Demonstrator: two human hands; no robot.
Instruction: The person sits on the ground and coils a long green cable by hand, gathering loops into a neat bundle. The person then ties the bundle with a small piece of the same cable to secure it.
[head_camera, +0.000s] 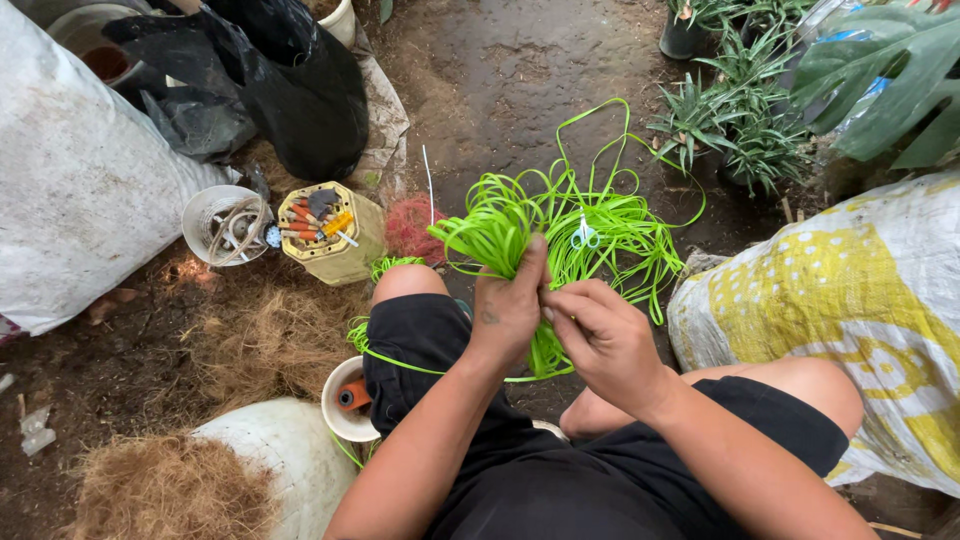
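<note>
My left hand (508, 308) is closed around a bundle of bright green plastic strips (500, 225), gripping it just below the looped tops. My right hand (600, 335) sits right beside it, fingers pinching strands of the same bundle where they hang down between my knees. A loose tangle of the green strips (620, 235) lies on the dirt ahead, with small scissors (585, 235) resting on it. One strand trails across my left thigh.
A yellow tub of tools (330, 230) and a white pot with wire (225, 225) stand at left. Coconut fibre (265, 340), a white cup (345, 400), black bags (290, 80), white sacks (70, 180), a yellow-patterned sack (850, 310) and potted plants (740, 110) surround me.
</note>
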